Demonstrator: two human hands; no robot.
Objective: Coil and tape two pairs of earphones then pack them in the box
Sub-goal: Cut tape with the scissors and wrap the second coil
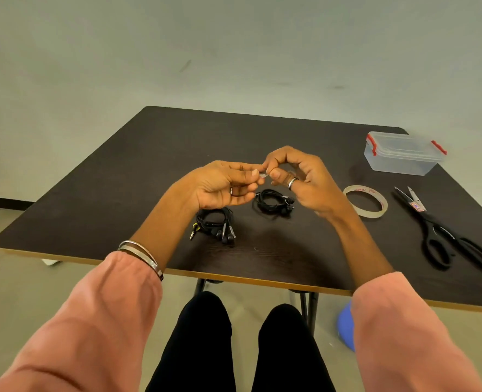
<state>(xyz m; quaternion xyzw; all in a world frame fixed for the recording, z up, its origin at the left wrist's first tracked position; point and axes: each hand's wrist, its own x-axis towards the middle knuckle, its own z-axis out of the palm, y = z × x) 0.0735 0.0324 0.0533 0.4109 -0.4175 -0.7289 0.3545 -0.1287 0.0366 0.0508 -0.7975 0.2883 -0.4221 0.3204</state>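
both hands, left hand (222, 185) and right hand (299, 179), pinch a tape strip (263, 175) in 1 shared grip directly above the farther earphone coil (273, 201), nearer the right.

On the dark wooden counter (149, 165), two coiled black earphone sets lie near the front edge: one (214, 223) front-left, the other (273, 202) just behind and right. Further right lies the clear tape roll (365, 200), then the black-handled scissors (443, 230). The lidded clear plastic box with red clips (402, 152) sits by the far right corner.
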